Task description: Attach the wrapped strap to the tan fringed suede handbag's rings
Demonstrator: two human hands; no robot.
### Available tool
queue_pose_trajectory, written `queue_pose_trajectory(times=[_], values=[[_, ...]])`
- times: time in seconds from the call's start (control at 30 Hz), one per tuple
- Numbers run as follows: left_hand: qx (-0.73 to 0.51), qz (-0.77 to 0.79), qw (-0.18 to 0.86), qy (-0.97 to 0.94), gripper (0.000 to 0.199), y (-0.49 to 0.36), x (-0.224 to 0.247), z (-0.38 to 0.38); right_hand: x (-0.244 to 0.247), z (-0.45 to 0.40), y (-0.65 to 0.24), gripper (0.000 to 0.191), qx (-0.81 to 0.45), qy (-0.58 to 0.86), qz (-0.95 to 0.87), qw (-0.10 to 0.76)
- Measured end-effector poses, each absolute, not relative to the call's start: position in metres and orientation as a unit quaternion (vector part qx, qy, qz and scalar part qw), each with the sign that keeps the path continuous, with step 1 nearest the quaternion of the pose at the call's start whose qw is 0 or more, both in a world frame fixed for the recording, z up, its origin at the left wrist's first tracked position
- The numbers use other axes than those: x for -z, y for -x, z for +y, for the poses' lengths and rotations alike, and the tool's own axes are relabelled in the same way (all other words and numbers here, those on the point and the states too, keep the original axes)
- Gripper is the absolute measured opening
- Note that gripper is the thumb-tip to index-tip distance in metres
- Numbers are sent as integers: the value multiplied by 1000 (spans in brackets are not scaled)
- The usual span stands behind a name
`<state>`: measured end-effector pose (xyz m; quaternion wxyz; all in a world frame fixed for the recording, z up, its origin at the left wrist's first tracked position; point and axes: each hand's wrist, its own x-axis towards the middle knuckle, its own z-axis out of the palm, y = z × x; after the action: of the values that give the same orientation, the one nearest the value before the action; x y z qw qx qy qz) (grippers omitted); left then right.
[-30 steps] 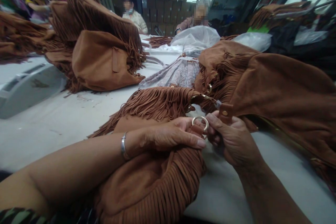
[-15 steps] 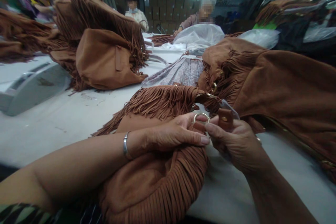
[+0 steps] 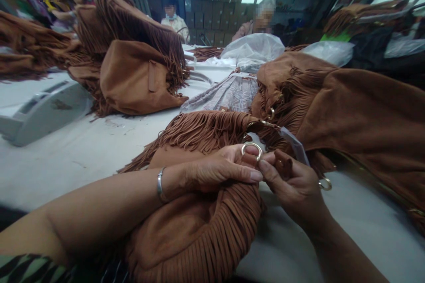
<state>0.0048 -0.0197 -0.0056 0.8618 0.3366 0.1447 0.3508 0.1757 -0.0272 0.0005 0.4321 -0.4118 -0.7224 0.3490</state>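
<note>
A brown fringed suede bag (image 3: 186,225) lies at the table's near edge, beneath my forearms. My left hand (image 3: 229,166) is closed on the bag's leather tab, from which a gold-coloured metal ring (image 3: 251,151) stands up between thumb and fingers. Close beside the ring, my right hand (image 3: 292,181) pinches a brown leather strap end (image 3: 283,163), its tip curled over the fingers. Clear plastic wrap (image 3: 295,145) shows behind that hand. A second gold ring (image 3: 325,184) hangs just right of it. The palm sides of both hands are hidden.
Another fringed bag (image 3: 372,110) lies close on the right. Stacked bags (image 3: 133,77) stand at the left behind a grey plastic tape dispenser-like stand (image 3: 49,108). Plastic-wrapped material (image 3: 229,90) lies mid-table (image 3: 109,150). Several people are at the far side, with cartons (image 3: 212,15) behind.
The strap end in my right hand has turned and curled, so its gold stud no longer shows. The ring at my left hand has shifted slightly left. The second gold ring shows more fully.
</note>
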Motion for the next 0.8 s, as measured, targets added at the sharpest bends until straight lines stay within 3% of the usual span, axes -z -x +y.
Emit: queue_pose_trajectory(times=[0.13, 0.27, 0.43, 0.53, 0.8], values=[[-351, 127, 866, -332, 29, -4, 3, -20, 3, -23, -180, 24, -494, 407, -620, 454], [-340, 146, 864, -341, 39, -2, 5, -20, 1, -18, -184, 22, -525, 413, -523, 530], [-383, 200, 824, -365, 25, -1, 6, -20, 0, -15, -186, 29, -561, 440, -530, 460], [-402, 243, 796, -382, 15, -2, 3, -21, 3, -15, -186, 32, -531, 471, -552, 437], [-443, 261, 782, -352, 22, -6, 5, -21, 7, -17, -181, 30, -419, 472, -674, 384]])
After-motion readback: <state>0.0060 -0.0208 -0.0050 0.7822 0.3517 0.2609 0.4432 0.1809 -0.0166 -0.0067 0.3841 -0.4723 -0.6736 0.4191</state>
